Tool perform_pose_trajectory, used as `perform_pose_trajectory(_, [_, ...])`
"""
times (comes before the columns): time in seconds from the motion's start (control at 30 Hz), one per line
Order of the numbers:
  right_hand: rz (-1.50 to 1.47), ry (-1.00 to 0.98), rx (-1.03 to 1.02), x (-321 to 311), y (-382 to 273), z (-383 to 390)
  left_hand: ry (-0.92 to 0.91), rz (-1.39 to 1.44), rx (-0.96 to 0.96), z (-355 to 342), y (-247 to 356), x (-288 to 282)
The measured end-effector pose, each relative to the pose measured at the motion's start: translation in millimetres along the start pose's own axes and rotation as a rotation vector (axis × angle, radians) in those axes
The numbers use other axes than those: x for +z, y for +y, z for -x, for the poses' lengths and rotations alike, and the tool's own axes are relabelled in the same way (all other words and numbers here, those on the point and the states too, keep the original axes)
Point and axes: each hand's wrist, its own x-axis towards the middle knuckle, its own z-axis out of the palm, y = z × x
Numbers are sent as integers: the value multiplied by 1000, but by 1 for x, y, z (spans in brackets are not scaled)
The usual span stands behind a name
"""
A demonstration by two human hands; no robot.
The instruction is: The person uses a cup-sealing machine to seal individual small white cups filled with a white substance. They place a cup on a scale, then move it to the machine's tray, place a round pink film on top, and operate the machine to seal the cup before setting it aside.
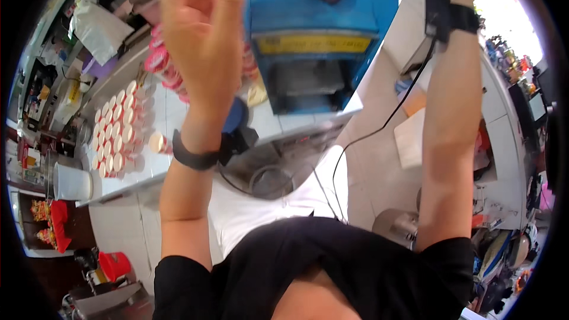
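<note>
My left hand [204,9] is raised at the top, just left of a blue machine [314,12]. Its fingers look half bent but are blurred and partly cut off by the upper edge, so what they hold, if anything, does not show. A dark band [195,153] circles the left wrist. On the right, my forearm [451,89] reaches up past the machine, with a black strapped device [438,15] at the wrist. The right hand itself lies beyond the upper edge. The machine has a yellow label strip [314,44] above a dark opening [311,80].
Rows of small red-and-white cups [115,130] stand on the white table [160,95], one cup [157,143] apart. Pink-and-red packages [166,65] are heaped behind. A white bucket [72,182] stands by the table's left end. A black cable [379,130] hangs from the right wrist device.
</note>
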Motion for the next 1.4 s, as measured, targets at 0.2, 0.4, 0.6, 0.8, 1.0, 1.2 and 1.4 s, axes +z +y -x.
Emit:
perform_pose_trajectory(0.2, [23,4,6,0,-2,-5,-445,-669,129,-35,11,61])
perform_pose_trajectory(0.4, [38,-6,13,6,0,-9,-749,-924,-86,-71,-77,97])
perform_pose_trajectory(0.6, [44,-14,19,8,6,-14,-1021,-999,-357,-91,-93,113])
perform_pose_trajectory(0.8, [58,-3,12,7,10,-19,-1069,-1010,-390,-97,-79,113])
perform_pose_trajectory(1.0, [71,-2,16,9,15,-24,-1127,-978,-473,-101,-69,110])
perform_pose_trajectory(1.2, [143,23,-2,5,14,-32,-1080,-912,-594,-107,-60,111])
perform_pose_trajectory(1.4, [430,124,-135,5,12,-11,-1045,-829,-633,-104,-60,104])
